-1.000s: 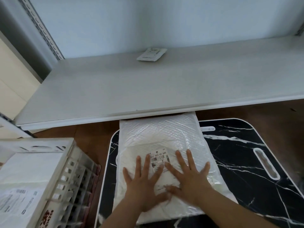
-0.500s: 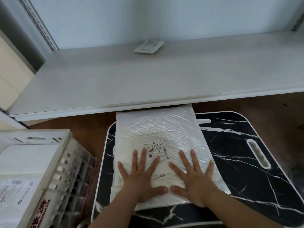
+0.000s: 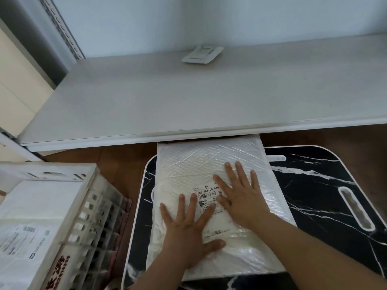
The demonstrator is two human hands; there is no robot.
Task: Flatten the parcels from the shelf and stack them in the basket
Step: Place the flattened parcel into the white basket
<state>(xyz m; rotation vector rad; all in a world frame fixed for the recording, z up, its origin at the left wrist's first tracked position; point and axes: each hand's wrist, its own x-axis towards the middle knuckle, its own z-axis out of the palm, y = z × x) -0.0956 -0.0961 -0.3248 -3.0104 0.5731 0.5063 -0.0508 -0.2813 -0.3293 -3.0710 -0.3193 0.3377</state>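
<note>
A white bubble-mailer parcel (image 3: pixel 201 164) with a barcode label lies flat on a black marble-patterned table (image 3: pixel 314 185). My left hand (image 3: pixel 188 229) presses palm-down on its near left part, fingers spread. My right hand (image 3: pixel 240 195) lies flat a little farther up, over the label's right side. Neither hand grips anything. A white basket (image 3: pixel 83 206) stands at the left, holding flat white parcels (image 3: pixel 31 216). One small white packet (image 3: pixel 202 54) lies at the back of the grey shelf (image 3: pixel 188 101).
The shelf's front edge overhangs the parcel's far end. A brown wooden floor shows between the basket and the table. The table has slot handles near its right and far edges. A slotted shelf upright runs along the left.
My right hand has slid up the parcel, away from me, over the label. My left hand has stayed on the near part. The view has shifted slightly.
</note>
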